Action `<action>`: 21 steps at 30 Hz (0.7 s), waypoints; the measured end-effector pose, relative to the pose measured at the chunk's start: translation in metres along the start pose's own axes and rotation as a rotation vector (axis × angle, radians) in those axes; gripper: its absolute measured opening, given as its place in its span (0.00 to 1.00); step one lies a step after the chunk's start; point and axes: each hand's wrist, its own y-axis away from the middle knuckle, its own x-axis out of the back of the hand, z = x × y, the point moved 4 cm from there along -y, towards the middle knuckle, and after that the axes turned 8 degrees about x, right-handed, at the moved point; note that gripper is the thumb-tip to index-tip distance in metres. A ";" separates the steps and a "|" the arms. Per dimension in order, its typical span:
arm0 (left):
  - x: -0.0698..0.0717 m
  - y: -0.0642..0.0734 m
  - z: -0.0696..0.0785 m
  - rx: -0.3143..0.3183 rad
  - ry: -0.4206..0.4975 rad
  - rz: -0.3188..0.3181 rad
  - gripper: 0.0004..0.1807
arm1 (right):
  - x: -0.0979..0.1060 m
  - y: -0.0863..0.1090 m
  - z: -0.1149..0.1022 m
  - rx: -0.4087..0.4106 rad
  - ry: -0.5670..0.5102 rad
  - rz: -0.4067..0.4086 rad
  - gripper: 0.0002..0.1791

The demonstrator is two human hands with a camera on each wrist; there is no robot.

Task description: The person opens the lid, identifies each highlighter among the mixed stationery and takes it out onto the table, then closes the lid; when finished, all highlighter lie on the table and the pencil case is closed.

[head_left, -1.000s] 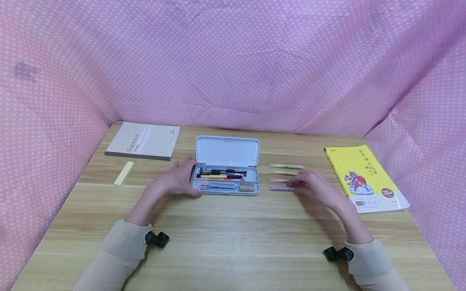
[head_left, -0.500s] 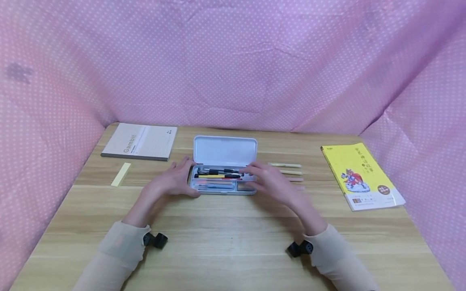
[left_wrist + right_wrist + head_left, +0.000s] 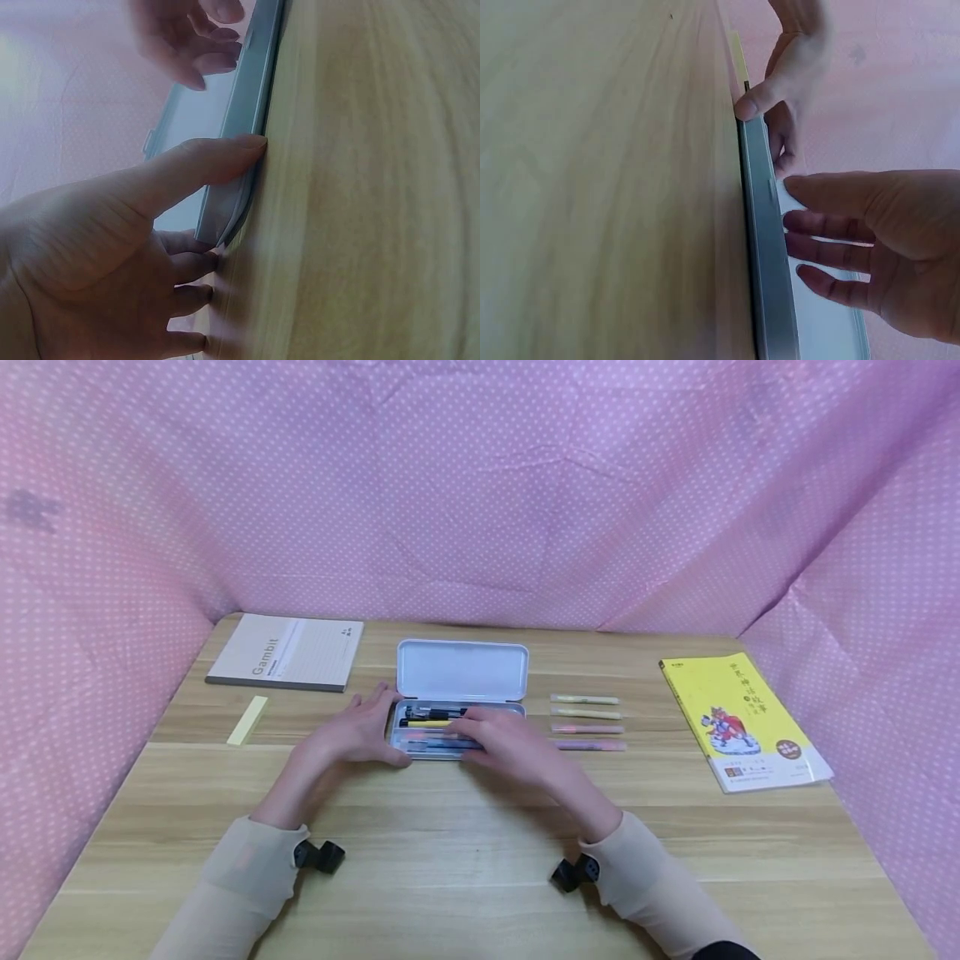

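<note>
An open pale pencil case (image 3: 461, 670) lies mid-table with its lid tilted back. In it are a yellow and black pen (image 3: 425, 723), black pens (image 3: 442, 713) and blue pens (image 3: 442, 744). My left hand (image 3: 358, 727) holds the case by its left end, thumb on the front wall (image 3: 238, 120) and fingers round the side. Over the right half of the case hovers my right hand (image 3: 513, 745), its fingers loosely bent and slightly apart at the pens. Nothing shows between its thumb and fingers (image 3: 829, 225) in the right wrist view. That hand hides the case's small right compartment.
Several slim pens lie in a row right of the case, a purple one (image 3: 591, 745) nearest me. A yellow book (image 3: 738, 718) is at the right. Back left lie a grey notebook (image 3: 288, 652) and a yellow paper strip (image 3: 247, 720). A pink dotted curtain (image 3: 480, 493) surrounds the table.
My right hand has moved left from the purple pen to over the pencil case; the pens stay on the table. My left hand keeps its place on the case.
</note>
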 end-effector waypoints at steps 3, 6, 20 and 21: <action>-0.001 -0.001 0.000 0.007 0.002 -0.004 0.59 | -0.002 -0.001 -0.001 0.000 0.033 -0.006 0.18; -0.001 -0.002 -0.001 0.008 0.003 -0.002 0.59 | -0.002 -0.001 -0.001 -0.001 0.050 -0.004 0.17; 0.000 -0.002 0.000 -0.018 0.004 0.006 0.58 | -0.005 -0.001 -0.001 -0.054 0.133 -0.023 0.14; 0.000 -0.002 0.000 -0.020 0.002 0.007 0.58 | -0.005 -0.002 -0.001 -0.054 0.138 -0.022 0.14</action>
